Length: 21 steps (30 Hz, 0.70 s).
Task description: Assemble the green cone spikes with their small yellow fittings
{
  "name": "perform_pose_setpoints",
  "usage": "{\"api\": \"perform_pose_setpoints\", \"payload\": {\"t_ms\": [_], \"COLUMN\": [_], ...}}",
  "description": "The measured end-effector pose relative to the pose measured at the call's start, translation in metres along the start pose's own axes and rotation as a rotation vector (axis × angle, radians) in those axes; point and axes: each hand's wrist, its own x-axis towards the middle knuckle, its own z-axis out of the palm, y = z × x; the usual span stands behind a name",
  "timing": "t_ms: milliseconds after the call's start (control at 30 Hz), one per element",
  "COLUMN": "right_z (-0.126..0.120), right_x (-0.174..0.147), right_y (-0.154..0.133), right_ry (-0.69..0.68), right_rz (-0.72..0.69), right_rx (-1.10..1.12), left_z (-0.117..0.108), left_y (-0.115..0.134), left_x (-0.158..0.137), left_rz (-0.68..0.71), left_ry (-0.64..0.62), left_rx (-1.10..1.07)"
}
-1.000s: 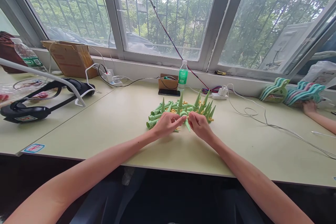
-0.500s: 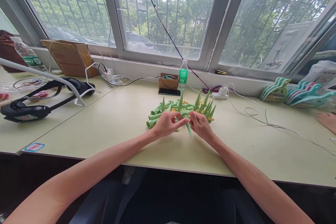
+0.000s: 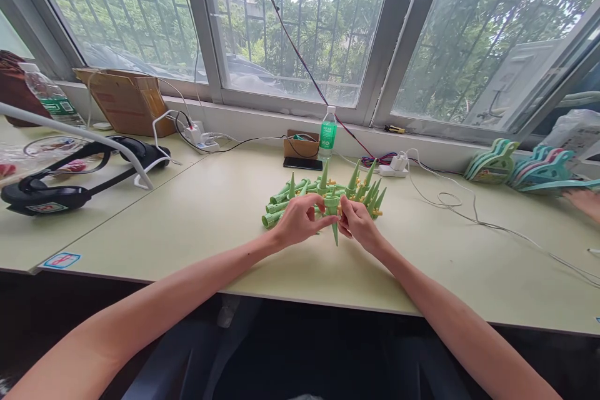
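Observation:
A green plastic watering spike (image 3: 331,205) is between my hands, its pointed end down and its wider collar up. My left hand (image 3: 300,219) pinches the collar from the left with thumb and fingers. From the right, my right hand (image 3: 359,220) closes its fingers at the spike's side, where a small bit of yellow valve (image 3: 340,210) shows; the fingers mostly hide it. Just behind lies a pile of similar green spikes (image 3: 352,180), several standing point up with yellow valves. Green ribbed tubes (image 3: 272,219) lie beyond my left hand.
A phone (image 3: 302,164), a small cardboard box (image 3: 300,145) and a water bottle (image 3: 327,132) stand behind the pile. At left sits a black headset (image 3: 47,194). White cables (image 3: 473,212) cross the right side, near large plastic clips (image 3: 492,161) and another person's hand (image 3: 584,201).
The held spike has turned more upright, its tip swinging slightly left. My hands have hardly moved. At far right, the other person's hand has moved up to the clips.

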Motion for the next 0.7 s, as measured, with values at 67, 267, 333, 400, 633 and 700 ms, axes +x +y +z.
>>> {"api": "perform_pose_setpoints", "payload": {"t_ms": [67,267,333,400,633,700], "right_z": [0.0,0.0,0.0,0.0,-0.001,-0.001], "right_x": [0.0,-0.001,-0.001,-0.001,-0.002,-0.002], "right_y": [-0.001,-0.003,-0.003,-0.004,-0.005,-0.006], "right_ry": [-0.007,-0.037,-0.048,-0.049,-0.065,-0.069], "right_rz": [0.007,0.023,0.029,0.031,0.032,0.036], "right_rx": [0.019,0.036,0.039,0.042,0.043,0.037], "left_z": [0.001,0.001,0.001,0.001,0.002,0.002], "left_y": [-0.002,-0.005,-0.004,-0.005,-0.012,-0.014], "left_x": [0.0,0.0,0.0,0.001,0.002,0.002], "left_rz": [0.021,0.1,0.129,0.167,0.317,0.366], "left_ry": [0.003,-0.003,-0.004,0.0,0.021,0.029], "left_rx": [-0.006,-0.057,-0.061,-0.055,-0.027,-0.014]}}
